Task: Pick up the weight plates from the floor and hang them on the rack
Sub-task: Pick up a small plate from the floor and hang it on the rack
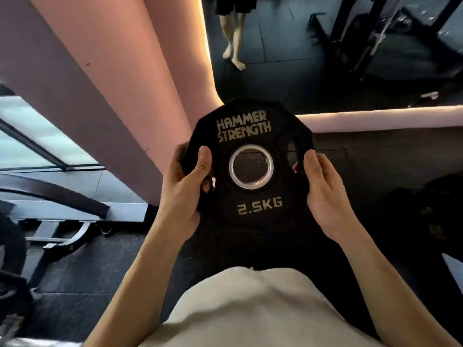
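Note:
A black weight plate (250, 209) marked "HAMMER STRENGTH" and "2.5KG", with a metal-ringed centre hole, is held up in front of me, its face toward the camera. My left hand (186, 189) grips its left edge, thumb on the face and fingers curled behind. My right hand (323, 191) holds the right edge, with the fingertips curled round the rim. No rack peg shows in this view.
A pink wall (100, 83) runs along the left and a pink ledge (375, 118) behind the plate. A mirror above shows a person's bare legs (234, 43) and a dark equipment frame (363, 38). Grey machine parts (62, 221) stand at the left on dark rubber floor.

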A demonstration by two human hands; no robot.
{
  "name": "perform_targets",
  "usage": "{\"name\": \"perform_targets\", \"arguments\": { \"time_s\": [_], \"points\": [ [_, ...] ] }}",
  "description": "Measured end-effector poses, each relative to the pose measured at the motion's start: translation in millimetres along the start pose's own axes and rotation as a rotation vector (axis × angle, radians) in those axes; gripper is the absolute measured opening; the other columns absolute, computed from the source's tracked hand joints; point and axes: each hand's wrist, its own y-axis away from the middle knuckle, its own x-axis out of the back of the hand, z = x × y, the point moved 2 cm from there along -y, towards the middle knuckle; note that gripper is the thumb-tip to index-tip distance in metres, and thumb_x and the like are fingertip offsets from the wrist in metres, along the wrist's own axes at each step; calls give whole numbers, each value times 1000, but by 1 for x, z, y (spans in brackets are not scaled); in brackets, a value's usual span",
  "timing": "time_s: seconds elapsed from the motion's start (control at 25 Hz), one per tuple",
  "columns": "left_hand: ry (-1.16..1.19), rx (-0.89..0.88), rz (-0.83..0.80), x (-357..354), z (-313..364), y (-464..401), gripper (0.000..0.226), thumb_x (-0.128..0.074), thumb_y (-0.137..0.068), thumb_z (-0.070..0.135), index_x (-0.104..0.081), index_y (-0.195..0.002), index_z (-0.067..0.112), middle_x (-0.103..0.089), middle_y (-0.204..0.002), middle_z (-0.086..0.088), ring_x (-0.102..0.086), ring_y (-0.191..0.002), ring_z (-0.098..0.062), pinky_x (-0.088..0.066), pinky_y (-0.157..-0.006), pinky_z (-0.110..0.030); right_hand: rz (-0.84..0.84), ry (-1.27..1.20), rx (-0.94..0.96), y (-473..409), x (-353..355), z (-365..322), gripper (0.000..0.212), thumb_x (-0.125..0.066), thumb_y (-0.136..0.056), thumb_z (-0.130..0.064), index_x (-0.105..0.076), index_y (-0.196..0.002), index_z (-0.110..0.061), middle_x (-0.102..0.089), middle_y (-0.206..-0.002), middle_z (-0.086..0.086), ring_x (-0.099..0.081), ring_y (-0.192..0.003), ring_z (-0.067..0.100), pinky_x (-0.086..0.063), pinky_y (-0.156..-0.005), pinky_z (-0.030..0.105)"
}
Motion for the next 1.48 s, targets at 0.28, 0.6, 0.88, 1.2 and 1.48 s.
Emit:
{"name": "perform_targets", "arguments": {
  "time_s": [0.28, 0.6, 0.88, 1.2, 1.48],
  "points": [
    [-42, 77, -310, -95, 1, -142, 35, -66, -80, 40, -64, -109, 20, -58, -70, 7, -43, -52, -5, -48, -56, -22, 361, 24, 47, -94, 48, -25, 54, -43, -84, -62, -61, -95, -13, -64, -91, 15, -60, -80, 27, -54, -78, 43],
    [-136, 149, -849, -249, -1, -263, 34, -59, -92, 30, -58, -122, 14, -64, -70, 13, -54, -55, 0, -50, -55, -19, 965, 0, 70, -155, 107, -44, 38, -46, -87, -62, -53, -64, -33, -46, -57, -16, -42, -53, 1, -37, -53, 19],
    [-145, 221, -1278, -390, -19, -271, 34, -62, -87, 37, -59, -112, 14, -54, -67, 7, -42, -52, -6, -43, -59, -26, 1399, 9, 46, -145, 166, -64, 49, -45, -88, -64, -62, -87, -18, -64, -88, 14, -62, -80, 28, -51, -78, 48],
    [73, 158, -1495, -574, -12, -202, 19, -62, -84, 37, -59, -94, 21, -47, -53, 9, -38, -45, -6, -39, -52, -23, 1612, 79, 201, -116, 310, -120, 58, -48, -84, -68, -63, -97, -14, -68, -90, 16, -68, -84, 29, -56, -78, 50],
    [294, 4, -1534, -726, 56, -138, 19, -63, -79, 37, -56, -85, 21, -43, -54, 8, -35, -43, -7, -31, -46, -19, 1660, 222, 417, -88, 450, -223, 51, -47, -91, -54, -59, -91, -5, -59, -77, 14, -54, -70, 13, -49, -68, 34]
  ]
}}
